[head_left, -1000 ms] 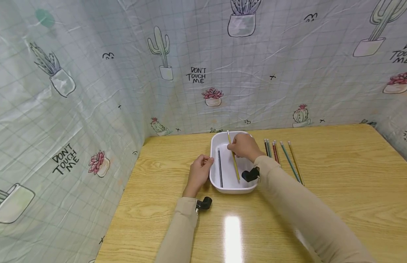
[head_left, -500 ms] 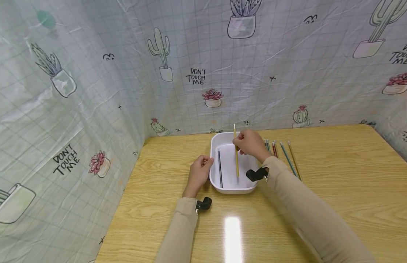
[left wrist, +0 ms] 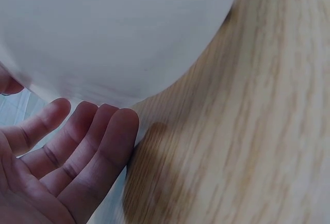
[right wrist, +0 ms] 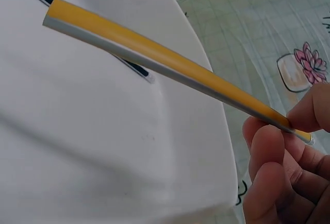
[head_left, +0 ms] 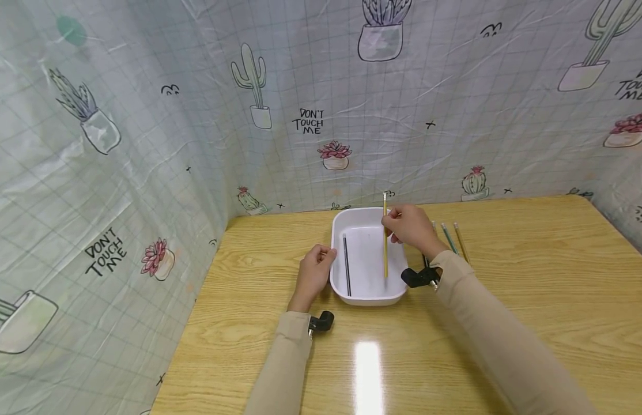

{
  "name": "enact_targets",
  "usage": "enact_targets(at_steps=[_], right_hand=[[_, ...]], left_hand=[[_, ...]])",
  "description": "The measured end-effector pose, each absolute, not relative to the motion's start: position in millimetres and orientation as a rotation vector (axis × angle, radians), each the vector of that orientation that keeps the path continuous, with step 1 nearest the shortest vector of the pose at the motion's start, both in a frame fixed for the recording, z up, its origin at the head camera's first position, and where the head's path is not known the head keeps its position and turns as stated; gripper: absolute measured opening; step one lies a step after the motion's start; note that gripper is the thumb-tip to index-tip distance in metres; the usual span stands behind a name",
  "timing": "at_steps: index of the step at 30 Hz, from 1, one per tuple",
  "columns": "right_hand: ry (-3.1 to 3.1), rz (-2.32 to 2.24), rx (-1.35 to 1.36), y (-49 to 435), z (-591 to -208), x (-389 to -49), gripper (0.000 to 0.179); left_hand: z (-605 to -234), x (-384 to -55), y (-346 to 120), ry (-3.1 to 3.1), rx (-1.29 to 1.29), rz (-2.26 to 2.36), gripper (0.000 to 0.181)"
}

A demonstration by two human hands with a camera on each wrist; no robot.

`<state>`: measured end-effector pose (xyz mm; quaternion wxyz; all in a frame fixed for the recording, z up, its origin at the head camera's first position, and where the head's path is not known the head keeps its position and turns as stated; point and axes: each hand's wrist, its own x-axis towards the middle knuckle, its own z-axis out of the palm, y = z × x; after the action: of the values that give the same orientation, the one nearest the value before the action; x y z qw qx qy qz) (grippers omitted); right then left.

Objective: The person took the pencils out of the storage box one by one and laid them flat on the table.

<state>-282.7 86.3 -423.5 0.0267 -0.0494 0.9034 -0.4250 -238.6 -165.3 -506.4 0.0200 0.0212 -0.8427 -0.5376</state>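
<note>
My left hand (head_left: 316,268) holds the left rim of a white plastic tray (head_left: 370,301). In the left wrist view its fingers (left wrist: 111,136) press against the tray's outer wall. My right hand (head_left: 408,226) pinches a yellow pencil (head_left: 385,251) near its upper, eraser end. This pencil stands almost upright over the tray's right side; whether its lower end touches the tray floor, I cannot tell. A black pencil (head_left: 347,265) lies lengthwise inside, along the left wall. In the right wrist view the yellow pencil (right wrist: 165,66) points away from the fingertips, across the tray.
Right of the tray, a teal pencil (head_left: 448,237) and a gold pencil (head_left: 461,242) lie on the wooden table (head_left: 539,253). Others beside them are mostly hidden by my right hand and sleeve. A cactus-print cloth (head_left: 404,132) hangs behind and at the left.
My right hand has lifted the yellow pencil from a slant to nearly upright and carried it rightward inside the tray. The left hand and the black pencil have stayed put.
</note>
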Motion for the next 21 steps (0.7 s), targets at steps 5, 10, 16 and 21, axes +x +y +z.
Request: enact_targets(at_steps=[5,10,16,21], right_hand=[[2.764,-1.359,-0.113,101,-423,-280,0.022],[2.749,-1.365,-0.091,114,-423,-276,0.023],[2.740,-1.383,-0.082,132,-427,-275,0.022],[2.656,-1.446,-0.066,147,-433,-276,0.023]], left_hand=[[-507,-239,-165,-2.607,0.055,-1.672,0.030],[-507,-239,-165,-2.600,0.057,-1.679,0.030],[-507,-239,-165,-2.601,0.064,-1.684,0.031],[-507,-238,-164,-2.603,0.072,-1.677,0.030]])
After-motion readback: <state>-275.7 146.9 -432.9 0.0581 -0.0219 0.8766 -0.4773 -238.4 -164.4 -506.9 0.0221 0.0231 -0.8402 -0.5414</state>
